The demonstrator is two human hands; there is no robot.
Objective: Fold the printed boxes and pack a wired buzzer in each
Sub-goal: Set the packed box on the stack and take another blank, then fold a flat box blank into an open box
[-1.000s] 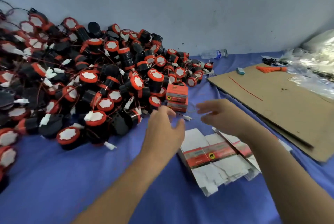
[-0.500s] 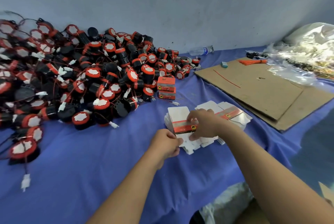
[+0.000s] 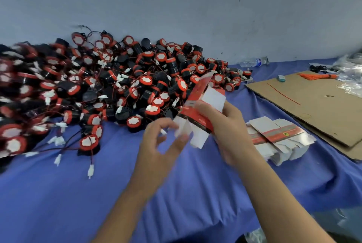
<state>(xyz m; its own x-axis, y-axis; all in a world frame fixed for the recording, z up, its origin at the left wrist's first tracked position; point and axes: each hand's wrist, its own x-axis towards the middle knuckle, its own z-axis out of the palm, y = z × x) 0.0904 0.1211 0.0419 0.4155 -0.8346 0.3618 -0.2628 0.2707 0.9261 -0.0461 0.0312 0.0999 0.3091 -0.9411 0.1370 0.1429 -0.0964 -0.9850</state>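
The left hand [image 3: 156, 144] hovers just below the raised box, its fingers loose and spread, holding nothing; motion blur hides whether a tip is touching the lowest white flap. The right hand [image 3: 229, 125] grips the printed box [image 3: 197, 109] across its red band, fingers wrapped round the half-opened sleeve, which is held tilted above the tabletop [image 3: 78, 193].

To do this step well, the right hand should probably squeeze the sleeve square first. The left can then tuck the small side flaps before the big one, so the bottom locks flat.

Right of the hands lies the stack of flat boxes [image 3: 278, 137]. The top one shows a red band with a small round yellow emblem, and its lettering is too small to read.

Beyond the hands, the pile of wired buzzers [image 3: 117, 86] covers the left of the tabletop, black bodies with red rims, white faces and white plugs. A cardboard sheet [image 3: 313, 105] lies to the right. Against the wall lies a water bottle [image 3: 252, 62], its blue label unreadable
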